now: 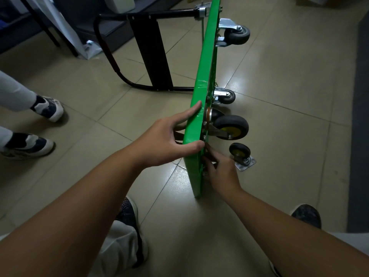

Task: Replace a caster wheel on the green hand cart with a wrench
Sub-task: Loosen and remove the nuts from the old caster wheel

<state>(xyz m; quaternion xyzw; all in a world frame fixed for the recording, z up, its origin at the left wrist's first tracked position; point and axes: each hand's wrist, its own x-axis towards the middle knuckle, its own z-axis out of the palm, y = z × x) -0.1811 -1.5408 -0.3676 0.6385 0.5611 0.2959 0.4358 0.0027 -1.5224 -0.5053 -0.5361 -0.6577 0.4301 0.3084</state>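
Bare tiled floor [283,120] lies open to the right of the green hand cart [203,76]. The cart stands on its long edge, running away from me, wheels facing right. My left hand [169,142] grips its upper edge. My right hand [221,172] reaches the underside, fingers hidden, so I cannot tell its grip. A loose caster [240,154] lies just beside it.

right hand [222,172] fingers half hidden behind green cart [206,72], grasp unclear

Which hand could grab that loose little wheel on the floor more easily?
Probably the right hand: it is beside the loose caster, while the left hand grips the upended green cart, steadying it.
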